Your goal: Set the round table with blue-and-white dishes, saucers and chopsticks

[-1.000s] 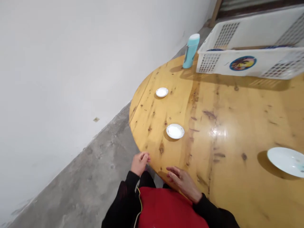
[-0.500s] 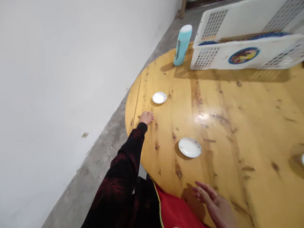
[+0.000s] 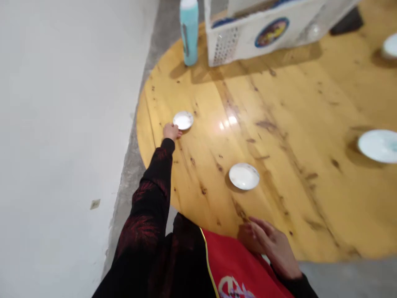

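At the left part of the round wooden table, my left hand is at the near rim of a small white plate. Its thumb lies along the rim and its fingers curl below, closed on the edge. My right hand hovers over the table's near edge, fingers loosely stretched and holding nothing. Just beyond it a second small white plate rests on the wood.
A light blue bottle stands upright at the far left, beside a white plastic basket. More white dishes sit to the right, one white plate nearer and one white dish farther off. A dark flat object lies behind them.
My left hand has moved forward and reached the far-left plate, closing at its rim. My right hand stays near the table edge. The view has turned to the right, showing more dishes.
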Tool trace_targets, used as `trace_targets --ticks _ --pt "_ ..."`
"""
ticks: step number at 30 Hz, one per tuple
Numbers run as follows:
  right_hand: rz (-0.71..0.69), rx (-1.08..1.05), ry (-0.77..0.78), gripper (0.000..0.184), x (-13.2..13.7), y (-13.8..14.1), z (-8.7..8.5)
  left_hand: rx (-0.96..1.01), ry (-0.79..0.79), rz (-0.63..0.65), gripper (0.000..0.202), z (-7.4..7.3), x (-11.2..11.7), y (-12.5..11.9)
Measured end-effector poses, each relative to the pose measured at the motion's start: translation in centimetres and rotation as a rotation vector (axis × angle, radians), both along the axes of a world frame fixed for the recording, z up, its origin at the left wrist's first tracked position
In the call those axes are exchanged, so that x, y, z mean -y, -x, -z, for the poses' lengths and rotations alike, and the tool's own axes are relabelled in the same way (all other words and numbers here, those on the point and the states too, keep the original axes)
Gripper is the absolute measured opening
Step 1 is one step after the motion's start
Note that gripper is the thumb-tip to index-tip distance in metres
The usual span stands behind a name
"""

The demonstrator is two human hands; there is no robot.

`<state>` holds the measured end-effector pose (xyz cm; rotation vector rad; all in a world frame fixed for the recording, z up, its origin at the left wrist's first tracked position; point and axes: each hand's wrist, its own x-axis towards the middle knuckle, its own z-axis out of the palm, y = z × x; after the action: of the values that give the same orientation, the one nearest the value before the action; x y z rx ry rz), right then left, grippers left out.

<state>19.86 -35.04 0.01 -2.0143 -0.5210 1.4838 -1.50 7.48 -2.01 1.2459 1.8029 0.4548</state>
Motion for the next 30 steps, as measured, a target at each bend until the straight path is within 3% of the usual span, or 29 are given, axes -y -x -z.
trace_targets --ticks 4,7,9,12,15,22,30 --pt "0.121 0.01 -0.067 0.057 -1.4 0.2 -0.1 0.014 -0.021 0.166 0.019 -1.2 2.6 -1.3" --pt "0.224 0.061 -0.118 0.056 -2.7 -0.9 0.4 0.066 -0.018 0.311 0.015 -2.3 7.2 -2.7" --pt "0.256 0.084 -0.17 0.058 -4.0 -1.8 0.5 0.053 -0.092 0.525 0.017 -3.0 10.9 -4.1" --pt "0.226 0.127 -0.256 0.061 -6.5 -3.0 0.2 -0.091 -0.218 0.735 0.02 -3.5 15.5 -6.7" --pt "0.121 0.234 -0.298 0.064 -9.0 -3.7 0.2 -0.204 -0.207 0.85 0.017 -3.4 18.0 -9.0" --pt "-0.232 0.718 -0.207 0.052 -11.8 -4.0 2.6 -0.304 -0.111 0.916 0.018 -2.5 19.4 -10.6" --pt "-0.345 0.776 -0.037 0.052 -13.3 -3.4 2.1 -0.528 -0.173 1.066 0.028 -2.6 18.6 -11.2"
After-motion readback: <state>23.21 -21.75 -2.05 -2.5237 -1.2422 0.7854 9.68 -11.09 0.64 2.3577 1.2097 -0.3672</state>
